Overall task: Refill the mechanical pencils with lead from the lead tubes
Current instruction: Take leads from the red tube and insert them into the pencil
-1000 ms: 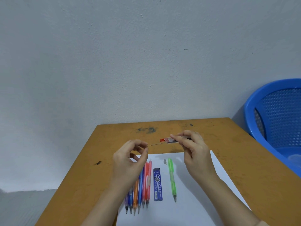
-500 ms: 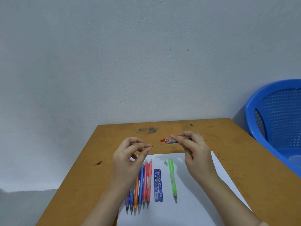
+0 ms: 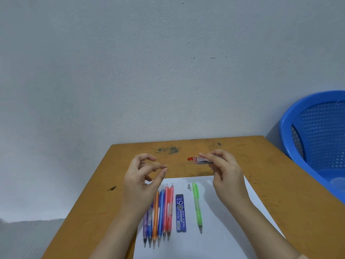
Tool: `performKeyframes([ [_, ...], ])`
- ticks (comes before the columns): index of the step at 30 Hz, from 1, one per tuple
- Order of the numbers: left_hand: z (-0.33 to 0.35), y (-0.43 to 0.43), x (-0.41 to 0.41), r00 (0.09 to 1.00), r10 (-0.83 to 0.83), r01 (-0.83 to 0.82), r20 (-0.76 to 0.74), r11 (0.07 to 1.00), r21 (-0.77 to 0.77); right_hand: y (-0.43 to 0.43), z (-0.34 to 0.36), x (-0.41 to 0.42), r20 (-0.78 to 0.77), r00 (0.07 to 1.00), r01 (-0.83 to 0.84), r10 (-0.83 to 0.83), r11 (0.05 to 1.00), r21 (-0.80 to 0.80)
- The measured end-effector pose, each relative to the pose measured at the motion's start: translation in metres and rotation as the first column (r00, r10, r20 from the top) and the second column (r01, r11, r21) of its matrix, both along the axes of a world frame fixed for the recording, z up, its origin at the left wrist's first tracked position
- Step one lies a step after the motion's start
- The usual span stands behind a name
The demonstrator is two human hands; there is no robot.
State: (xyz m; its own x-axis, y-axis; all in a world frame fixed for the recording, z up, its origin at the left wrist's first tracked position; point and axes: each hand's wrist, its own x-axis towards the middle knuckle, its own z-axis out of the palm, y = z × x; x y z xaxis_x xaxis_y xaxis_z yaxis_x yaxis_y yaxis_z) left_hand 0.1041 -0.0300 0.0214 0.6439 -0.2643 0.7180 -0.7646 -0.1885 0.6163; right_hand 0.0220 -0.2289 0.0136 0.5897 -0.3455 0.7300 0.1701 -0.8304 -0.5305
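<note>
Two hands raised | right hand (image 3: pixel 226 171) grips red-capped lead tube (image 3: pixel 201 160) | left hand (image 3: pixel 140 177) thumb-to-forefinger pinch, contents: cannot tell

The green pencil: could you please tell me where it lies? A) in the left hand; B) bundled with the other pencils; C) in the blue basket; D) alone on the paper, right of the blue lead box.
D: the green pencil lies by itself on the white paper, right of the blue lead box and apart from the other pencils.

Pencil row (image 3: pixel 155 215) left of lead tube (image 3: pixel 181 213), both on paper (image 3: pixel 233 230)
</note>
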Motion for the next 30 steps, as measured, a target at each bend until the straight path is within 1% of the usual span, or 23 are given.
performKeyframes([
  [5, 0.001, 0.0, 0.0, 1.0, 0.011, -0.011, 0.017, 1.0, -0.022, -0.002, 0.002, -0.002, -0.048, 0.999, -0.014, 0.021, 0.989, 0.145],
  [10, -0.004, 0.0, 0.002, 1.0, 0.01, -0.01, 0.023, 1.0, 0.003, 0.002, 0.008, -0.005, -0.017, 0.999, -0.028, 0.032, 0.974, 0.225],
  [13, -0.005, 0.0, 0.002, 0.999, 0.013, -0.013, 0.031, 1.0, 0.006, 0.003, 0.01, -0.006, -0.027, 0.998, -0.051, 0.06, 0.96, 0.274],
  [19, -0.005, -0.001, 0.005, 0.998, 0.01, -0.011, 0.063, 1.0, 0.02, 0.005, 0.009, -0.006, -0.045, 0.993, -0.093, 0.109, 0.957, 0.274],
  [30, -0.006, -0.002, 0.004, 0.996, -0.002, 0.0, 0.084, 1.0, 0.023, 0.01, 0.011, -0.009, -0.016, 0.985, -0.16, 0.171, 0.948, 0.274],
])
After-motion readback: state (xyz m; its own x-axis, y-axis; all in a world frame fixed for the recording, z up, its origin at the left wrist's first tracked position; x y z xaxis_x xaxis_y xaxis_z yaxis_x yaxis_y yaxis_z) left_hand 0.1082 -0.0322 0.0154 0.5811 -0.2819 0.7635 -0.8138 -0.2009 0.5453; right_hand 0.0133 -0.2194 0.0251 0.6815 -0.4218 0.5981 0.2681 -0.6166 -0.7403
